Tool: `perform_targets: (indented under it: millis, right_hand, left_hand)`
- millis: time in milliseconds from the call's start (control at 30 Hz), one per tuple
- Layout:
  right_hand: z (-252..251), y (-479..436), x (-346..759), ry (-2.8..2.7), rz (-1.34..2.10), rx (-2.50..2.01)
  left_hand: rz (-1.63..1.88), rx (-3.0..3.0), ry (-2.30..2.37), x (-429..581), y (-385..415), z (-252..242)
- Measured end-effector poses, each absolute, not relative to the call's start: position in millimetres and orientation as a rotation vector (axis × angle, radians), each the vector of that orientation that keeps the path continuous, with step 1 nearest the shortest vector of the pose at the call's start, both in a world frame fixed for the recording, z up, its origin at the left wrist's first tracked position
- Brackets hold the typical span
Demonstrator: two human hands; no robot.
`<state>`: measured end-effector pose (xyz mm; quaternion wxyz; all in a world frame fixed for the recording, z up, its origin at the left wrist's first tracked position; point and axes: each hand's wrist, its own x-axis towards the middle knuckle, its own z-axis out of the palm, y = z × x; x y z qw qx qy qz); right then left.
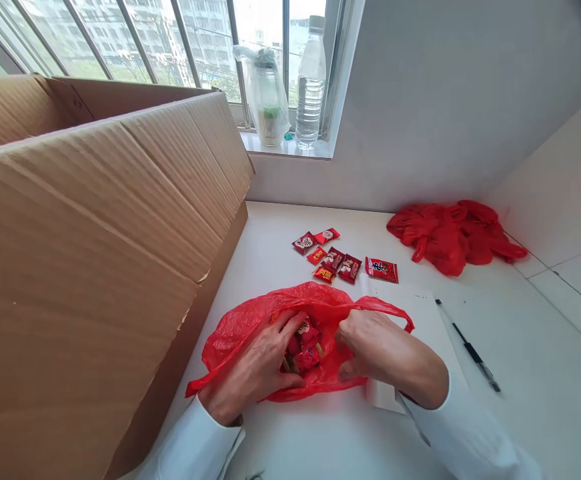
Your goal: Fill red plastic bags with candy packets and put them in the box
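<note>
A thin red plastic bag (240, 327) lies on the white table with its mouth spread wide. Inside it, several small red-wrapped snack packets (308, 357) are heaped together. My left hand (265, 363) reaches into the bag from the left, fingers spread over the packets and thumb apart. My right hand (370, 343) is at the bag's right side, fingers curled down and thumb held away from them; nothing shows in its grasp, though its fingertips are partly hidden. Beyond the bag, several loose snack packets (349, 268) lie in a cluster, with a larger red packet (381, 270) to their right.
A large open cardboard box (95, 253) fills the left side. Crumpled red bags (445, 233) lie at the back right. A black pen (475, 357) rests beside white paper (420, 313). On the windowsill stand a water bottle (311, 93) and a bagged cup (269, 100).
</note>
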<state>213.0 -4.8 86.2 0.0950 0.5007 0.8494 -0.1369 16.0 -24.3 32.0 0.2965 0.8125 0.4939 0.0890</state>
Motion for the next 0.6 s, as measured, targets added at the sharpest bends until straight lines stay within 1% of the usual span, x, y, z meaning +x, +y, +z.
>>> perform_targets:
  millis: [200, 400, 600]
  right_hand:
    - [87, -1, 213, 2.468, -0.405, 1.385]
    - [87, -2, 208, 2.457, -0.390, 1.364]
    - [87, -3, 208, 2.491, -0.446, 1.317]
  left_hand:
    - [0.302, 2.032, 1.392, 16, -22, 39]
    - [0.346, 2.044, 1.401, 14, -21, 35]
    - [0.281, 2.083, 1.383, 12, -21, 29]
